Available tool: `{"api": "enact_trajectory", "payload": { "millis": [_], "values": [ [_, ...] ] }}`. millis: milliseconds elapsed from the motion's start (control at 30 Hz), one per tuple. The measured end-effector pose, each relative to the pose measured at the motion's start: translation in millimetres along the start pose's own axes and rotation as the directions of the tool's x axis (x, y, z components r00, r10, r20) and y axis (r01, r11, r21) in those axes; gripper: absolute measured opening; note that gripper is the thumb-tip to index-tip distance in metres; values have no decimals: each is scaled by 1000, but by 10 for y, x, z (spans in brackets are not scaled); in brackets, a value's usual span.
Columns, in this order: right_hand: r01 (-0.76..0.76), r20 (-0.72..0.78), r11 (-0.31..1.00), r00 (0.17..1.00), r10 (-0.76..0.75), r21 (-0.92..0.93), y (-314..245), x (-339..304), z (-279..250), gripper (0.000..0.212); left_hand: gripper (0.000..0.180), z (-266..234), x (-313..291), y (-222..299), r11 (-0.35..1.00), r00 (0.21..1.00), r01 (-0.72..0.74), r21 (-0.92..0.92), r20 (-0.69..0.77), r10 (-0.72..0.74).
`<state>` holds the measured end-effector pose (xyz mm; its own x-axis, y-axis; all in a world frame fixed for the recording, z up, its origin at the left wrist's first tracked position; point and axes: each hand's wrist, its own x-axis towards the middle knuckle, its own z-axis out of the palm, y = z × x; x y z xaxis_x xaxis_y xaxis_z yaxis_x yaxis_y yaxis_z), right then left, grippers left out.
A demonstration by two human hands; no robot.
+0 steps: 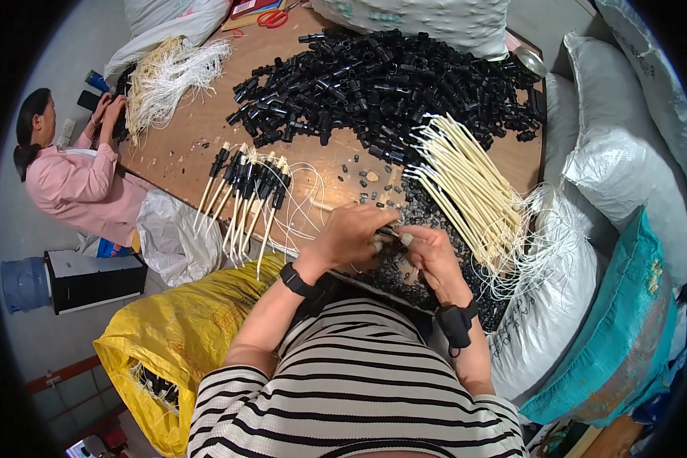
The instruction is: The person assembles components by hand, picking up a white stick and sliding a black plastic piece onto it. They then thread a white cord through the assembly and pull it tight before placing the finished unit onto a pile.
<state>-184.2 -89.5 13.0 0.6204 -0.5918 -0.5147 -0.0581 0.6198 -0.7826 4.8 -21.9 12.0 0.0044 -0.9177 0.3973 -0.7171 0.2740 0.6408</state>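
My left hand [349, 235] is closed near the table's front edge, with the end of a cream tube [322, 205] sticking out beyond its fingers. Between my two hands shows a small dark part [390, 230], mostly covered by fingers. Thumb and fingers of my right hand [438, 256] pinch together at that part; what exactly they grip is too small to make out. Beneath and around both hands lie many tiny black pieces [404, 284]. To the right rests a bundle of cream tubes [473, 195] with thin white strings.
A heap of black plastic fittings [389, 84] covers the table's far side. Left of my hands lie tubes with black fittings on them [244, 183]. White sacks [611, 130] and a teal sack [611, 328] crowd the right; a yellow sack [183, 328] stands left. A person [80, 172] works at far left.
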Motion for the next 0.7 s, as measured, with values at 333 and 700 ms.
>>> {"api": "enact_trajectory", "payload": {
  "millis": [333, 700],
  "values": [
    [444, 280, 115, 724, -630, -888, -25, -83, 211, 29, 31, -7, -55, -17, 955, 958, 254, -152, 173, -228],
    [463, 134, 434, 788, -601, -773, -91, 119, 454, 29, 21, -328, -217, 12, 982, 986, 103, 157, -148, -79]
  ]
}}
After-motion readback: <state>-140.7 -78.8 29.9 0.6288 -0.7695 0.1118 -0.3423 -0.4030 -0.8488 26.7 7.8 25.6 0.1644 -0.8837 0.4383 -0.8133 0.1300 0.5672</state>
